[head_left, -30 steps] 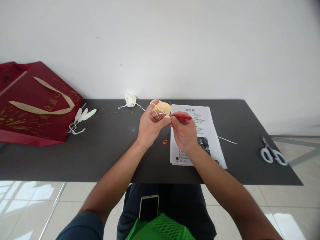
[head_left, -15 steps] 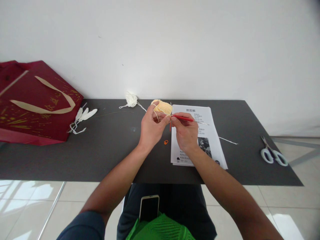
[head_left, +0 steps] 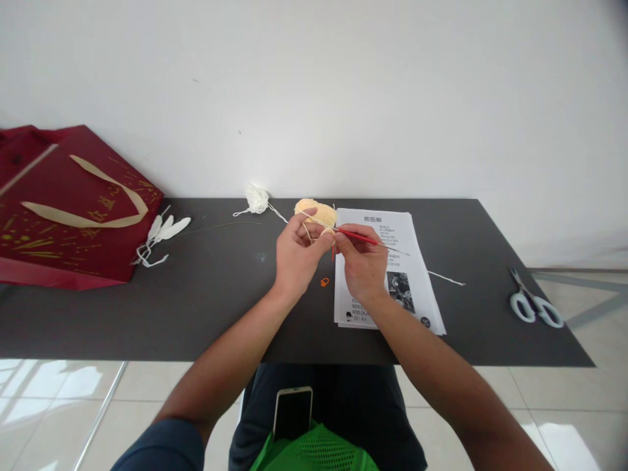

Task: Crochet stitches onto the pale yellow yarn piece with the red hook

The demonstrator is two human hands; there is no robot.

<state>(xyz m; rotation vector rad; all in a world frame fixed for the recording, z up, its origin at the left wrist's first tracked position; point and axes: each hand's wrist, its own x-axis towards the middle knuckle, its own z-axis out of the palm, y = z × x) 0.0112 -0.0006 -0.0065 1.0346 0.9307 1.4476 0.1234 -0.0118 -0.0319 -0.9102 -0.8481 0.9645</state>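
My right hand [head_left: 364,265] is closed on a crochet hook with a red handle [head_left: 360,236], its metal shaft reaching out to the right over the printed sheets. Pale yellow yarn [head_left: 310,233] runs over the fingers of my left hand [head_left: 299,255], whose thumb and fingers pinch close to the hook's tip. What work sits between the fingertips is small and mostly hidden. Behind my left hand lies a pale yellow ball of yarn [head_left: 318,211]. An orange stitch marker [head_left: 324,282] rests on the dark table [head_left: 220,307] below my hands.
Printed sheets [head_left: 417,288] lie under and beside my right hand. Scissors [head_left: 534,304] are at the far right. On the left stand a red gift bag [head_left: 73,209] and white crocheted pieces [head_left: 164,230]. A white yarn ball [head_left: 257,199] sits near the wall. A phone [head_left: 293,412] is on my lap.
The hook's handle tilts down a little more to the right, and my left index finger has shifted slightly. Both hands remain together; the whole view has moved marginally.
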